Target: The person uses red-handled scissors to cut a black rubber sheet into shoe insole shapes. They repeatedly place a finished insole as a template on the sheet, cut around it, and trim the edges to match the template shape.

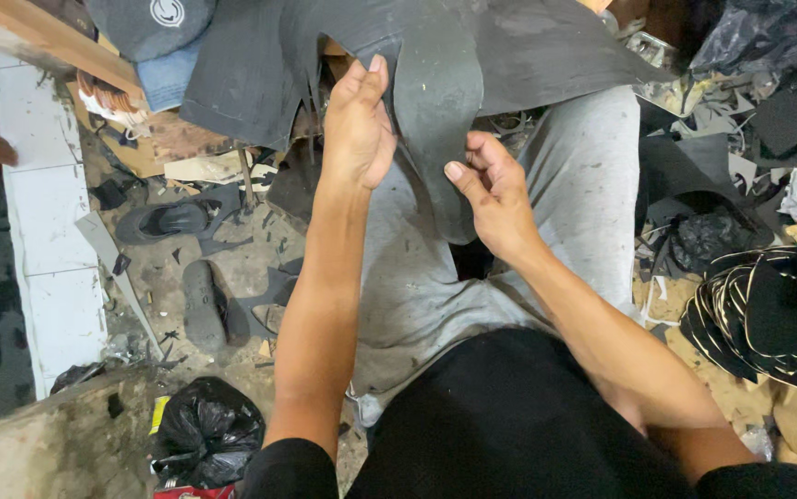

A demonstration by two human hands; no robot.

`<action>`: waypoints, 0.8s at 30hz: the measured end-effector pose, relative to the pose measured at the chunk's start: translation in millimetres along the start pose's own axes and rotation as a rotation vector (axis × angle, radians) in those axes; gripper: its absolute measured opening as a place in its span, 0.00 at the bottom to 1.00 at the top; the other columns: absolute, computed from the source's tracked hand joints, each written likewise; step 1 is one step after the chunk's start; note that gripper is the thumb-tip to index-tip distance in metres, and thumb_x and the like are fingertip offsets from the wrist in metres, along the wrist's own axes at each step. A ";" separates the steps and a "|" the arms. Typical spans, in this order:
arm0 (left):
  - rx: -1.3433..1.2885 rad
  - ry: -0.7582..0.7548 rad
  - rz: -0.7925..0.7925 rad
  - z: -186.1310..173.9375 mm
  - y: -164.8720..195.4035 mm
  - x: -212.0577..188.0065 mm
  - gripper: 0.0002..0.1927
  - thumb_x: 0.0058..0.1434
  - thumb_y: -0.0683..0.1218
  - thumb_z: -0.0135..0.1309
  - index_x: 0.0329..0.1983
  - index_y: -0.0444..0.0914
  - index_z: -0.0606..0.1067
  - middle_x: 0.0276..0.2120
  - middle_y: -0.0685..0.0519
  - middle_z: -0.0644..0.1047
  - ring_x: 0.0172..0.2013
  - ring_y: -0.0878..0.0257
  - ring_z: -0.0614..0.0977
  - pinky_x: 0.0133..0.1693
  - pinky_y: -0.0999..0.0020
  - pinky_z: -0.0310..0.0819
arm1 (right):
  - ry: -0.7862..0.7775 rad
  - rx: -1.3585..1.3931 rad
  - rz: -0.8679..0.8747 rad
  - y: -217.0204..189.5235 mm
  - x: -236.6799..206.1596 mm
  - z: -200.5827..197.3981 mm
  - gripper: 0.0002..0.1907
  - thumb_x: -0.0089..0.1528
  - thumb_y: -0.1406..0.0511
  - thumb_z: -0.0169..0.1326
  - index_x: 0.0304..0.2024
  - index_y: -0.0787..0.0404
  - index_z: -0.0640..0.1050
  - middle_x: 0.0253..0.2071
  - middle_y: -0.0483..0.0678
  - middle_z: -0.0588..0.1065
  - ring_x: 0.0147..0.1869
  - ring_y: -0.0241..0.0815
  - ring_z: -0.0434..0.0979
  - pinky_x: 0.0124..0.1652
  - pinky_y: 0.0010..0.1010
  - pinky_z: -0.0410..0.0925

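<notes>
Rubber sheet (pixel 500 46), dark and wide, drapes across the far side over the person's grey-trousered knees, a rounded tongue of it hanging down between both hands. Stacked black sole cut-outs (pixel 763 314) lie at right. Left hand (pixel 359 125) pinches the tongue's left edge; right hand (pixel 491 189) curls, thumb touching its right edge.

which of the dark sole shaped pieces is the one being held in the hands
The sole-shaped rubber piece over the lap, pinched by the left hand and right hand. The stacked soles on the right and the sandals on the floor lie untouched.
</notes>
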State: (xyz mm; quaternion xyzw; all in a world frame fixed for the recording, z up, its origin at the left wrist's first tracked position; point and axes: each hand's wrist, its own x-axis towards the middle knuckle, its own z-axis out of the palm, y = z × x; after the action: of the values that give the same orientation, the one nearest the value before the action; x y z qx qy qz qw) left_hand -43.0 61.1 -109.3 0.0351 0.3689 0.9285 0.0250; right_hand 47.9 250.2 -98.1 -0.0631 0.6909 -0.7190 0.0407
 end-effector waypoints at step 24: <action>0.015 0.057 -0.050 10.9 7.2 -4.1 0.10 0.77 0.43 0.44 0.55 0.32 0.70 0.54 0.53 0.74 0.58 0.68 0.72 0.66 0.68 0.61 | -0.004 0.103 0.038 2.6 2.7 0.7 0.11 0.69 0.73 0.54 0.53 0.64 0.71 0.44 0.40 0.74 0.48 0.28 0.70 0.50 0.21 0.66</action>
State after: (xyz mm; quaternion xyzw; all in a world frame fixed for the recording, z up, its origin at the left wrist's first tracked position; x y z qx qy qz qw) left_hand -38.2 63.0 -96.6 -0.0004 0.3771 0.9254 0.0375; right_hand 45.2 249.0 -100.6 -0.0492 0.6540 -0.7526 0.0592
